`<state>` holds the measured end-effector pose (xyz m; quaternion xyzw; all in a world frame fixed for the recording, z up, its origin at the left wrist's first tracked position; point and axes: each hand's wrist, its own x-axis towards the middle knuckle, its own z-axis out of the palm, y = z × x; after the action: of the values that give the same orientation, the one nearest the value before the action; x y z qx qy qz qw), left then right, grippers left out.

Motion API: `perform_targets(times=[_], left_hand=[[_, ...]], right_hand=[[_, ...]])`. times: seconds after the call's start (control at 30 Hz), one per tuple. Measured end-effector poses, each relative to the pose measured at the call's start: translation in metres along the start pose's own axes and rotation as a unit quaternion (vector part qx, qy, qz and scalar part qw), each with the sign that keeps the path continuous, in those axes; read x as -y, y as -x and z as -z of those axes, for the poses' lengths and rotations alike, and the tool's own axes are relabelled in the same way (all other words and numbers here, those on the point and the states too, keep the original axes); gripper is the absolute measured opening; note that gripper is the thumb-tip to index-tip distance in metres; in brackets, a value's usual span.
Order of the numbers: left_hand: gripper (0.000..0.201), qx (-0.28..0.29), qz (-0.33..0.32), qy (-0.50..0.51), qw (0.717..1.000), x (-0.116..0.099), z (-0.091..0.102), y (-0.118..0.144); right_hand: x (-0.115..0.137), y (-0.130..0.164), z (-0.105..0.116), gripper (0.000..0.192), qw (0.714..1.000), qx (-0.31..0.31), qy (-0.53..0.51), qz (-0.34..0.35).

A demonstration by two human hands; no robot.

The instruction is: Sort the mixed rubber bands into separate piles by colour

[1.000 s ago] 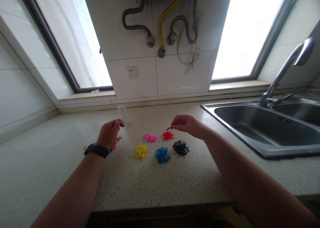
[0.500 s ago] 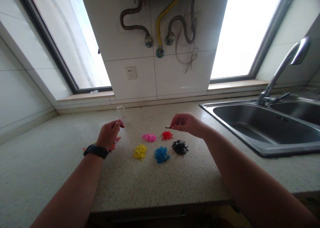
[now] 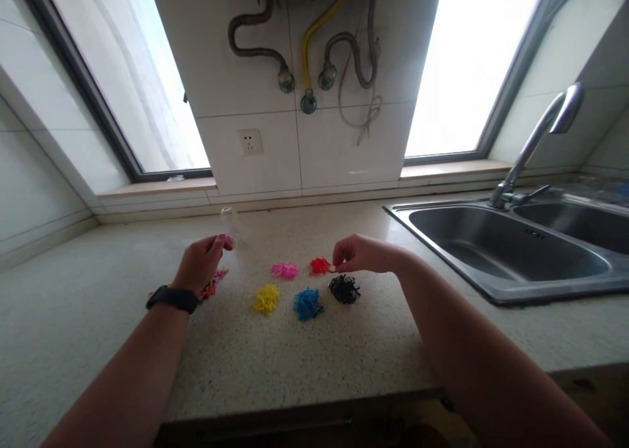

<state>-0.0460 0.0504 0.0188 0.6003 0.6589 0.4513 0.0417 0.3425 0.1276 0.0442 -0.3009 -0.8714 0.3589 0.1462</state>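
Note:
My left hand [image 3: 200,263] is closed over the left side of the counter, fingertips pinched together; what they hold, if anything, I cannot make out. A clear bottle-like container [image 3: 227,217] shows just behind those fingertips. Partly hidden by that wrist lies a mixed-colour heap of small bands [image 3: 212,285]. My right hand [image 3: 361,254] pinches a small black rubber band [image 3: 333,270], low between the red pile [image 3: 320,265] and the black pile [image 3: 344,289] of bands. Pink [image 3: 285,270], yellow [image 3: 266,299] and blue [image 3: 308,304] piles lie to the left.
A steel double sink [image 3: 462,238] with a tap [image 3: 533,143] is set into the counter [image 3: 295,363] on the right. Pipes and a yellow hose [image 3: 314,29] run down the tiled wall above a socket [image 3: 250,142]. Windows flank that wall.
My right hand has come down with the black band, nearer the red and black piles. My left hand holds its pose. The whole view has shifted slightly.

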Motion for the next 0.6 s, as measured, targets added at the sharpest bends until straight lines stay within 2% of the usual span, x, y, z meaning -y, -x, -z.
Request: perform_targets(times=[0.17,0.3,0.43,0.6], left_hand=[[0.047,0.07,-0.006,-0.037,0.997,0.007,0.001,-0.004],[0.046,0.117,-0.012,-0.106,0.987,0.011,0.005,-0.007],[0.043,0.13,-0.031,-0.169,0.977,0.012,0.016,-0.01],[0.04,0.121,-0.033,-0.22,0.967,0.018,0.033,-0.014]], right_hand=[[-0.012,0.001,0.002,0.023,0.996,0.073,0.016,-0.037],[-0.018,0.001,0.003,0.025,0.996,0.084,-0.012,-0.039],[-0.032,-0.001,0.003,0.015,0.998,0.02,-0.044,-0.051],[-0.052,-0.006,0.006,0.018,0.992,-0.082,-0.072,-0.06]])
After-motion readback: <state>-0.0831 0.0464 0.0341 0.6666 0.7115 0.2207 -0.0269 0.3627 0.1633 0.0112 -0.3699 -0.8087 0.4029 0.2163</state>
